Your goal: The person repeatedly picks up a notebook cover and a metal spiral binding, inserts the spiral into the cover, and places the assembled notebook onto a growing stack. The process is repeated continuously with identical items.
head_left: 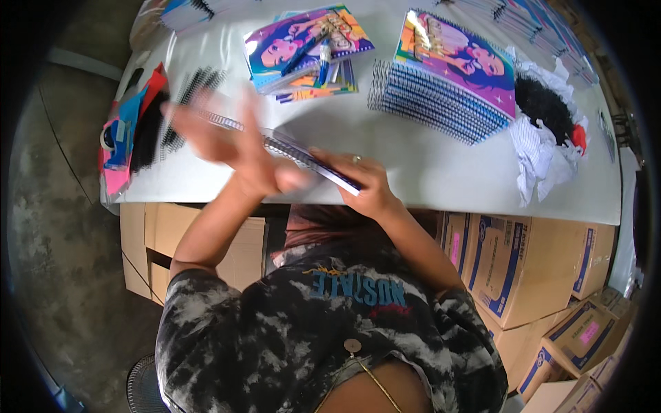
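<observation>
My right hand point(365, 182) is closed on the edge of a thin spiral notebook point(343, 180), held tilted above the table's near edge. A wire coil point(279, 146) runs along the notebook's edge, and its loose-looking end reaches left past the pages. My left hand point(231, 148) is blurred by motion beside that coil, its fingers spread apart with nothing seen in them. Whether it touches the coil cannot be made out. Farther left on the table lies a heap of dark wire coils point(196, 96).
Spiral notebooks stand in a stack point(454, 76) at the right. Colourful covers point(272, 45) lie in the middle with pens point(324, 60) on top. A blue tape dispenser point(120, 143) sits at the left edge, crumpled cloth point(537, 151) at the right. Cardboard boxes point(544, 261) fill the space below.
</observation>
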`<move>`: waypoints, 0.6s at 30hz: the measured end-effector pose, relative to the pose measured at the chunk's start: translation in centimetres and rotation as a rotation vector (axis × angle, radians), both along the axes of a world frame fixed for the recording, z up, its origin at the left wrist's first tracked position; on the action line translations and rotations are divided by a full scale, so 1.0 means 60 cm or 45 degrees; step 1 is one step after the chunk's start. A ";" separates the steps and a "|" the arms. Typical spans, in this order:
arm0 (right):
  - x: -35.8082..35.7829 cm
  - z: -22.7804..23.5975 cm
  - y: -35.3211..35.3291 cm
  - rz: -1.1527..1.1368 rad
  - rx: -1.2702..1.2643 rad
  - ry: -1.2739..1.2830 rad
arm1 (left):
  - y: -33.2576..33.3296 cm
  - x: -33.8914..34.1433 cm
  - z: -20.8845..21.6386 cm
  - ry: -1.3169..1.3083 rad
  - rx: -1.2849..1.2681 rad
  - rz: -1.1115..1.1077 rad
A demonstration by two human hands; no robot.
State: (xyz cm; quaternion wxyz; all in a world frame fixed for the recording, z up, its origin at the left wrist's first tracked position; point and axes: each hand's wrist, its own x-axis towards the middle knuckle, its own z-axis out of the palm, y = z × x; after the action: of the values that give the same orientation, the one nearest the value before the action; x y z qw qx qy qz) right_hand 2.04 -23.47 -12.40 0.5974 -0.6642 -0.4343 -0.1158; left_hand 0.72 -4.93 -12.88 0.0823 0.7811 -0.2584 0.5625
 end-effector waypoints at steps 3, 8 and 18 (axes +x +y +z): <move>-0.003 0.007 0.006 0.033 0.052 0.109 | -0.023 -0.030 -0.020 0.361 0.023 -0.098; 0.008 0.012 0.001 -0.023 0.068 0.051 | -0.025 -0.013 0.026 0.134 0.032 -0.203; 0.004 0.008 0.003 0.040 0.009 0.092 | -0.043 -0.041 0.045 0.348 0.020 -0.226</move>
State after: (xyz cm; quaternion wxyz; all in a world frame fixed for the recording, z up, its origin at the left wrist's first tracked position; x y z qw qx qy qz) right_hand 2.29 -23.29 -11.91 0.6168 -0.6589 -0.4223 -0.0839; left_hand -1.77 -7.50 -10.21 0.1600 0.8251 -0.3173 0.4393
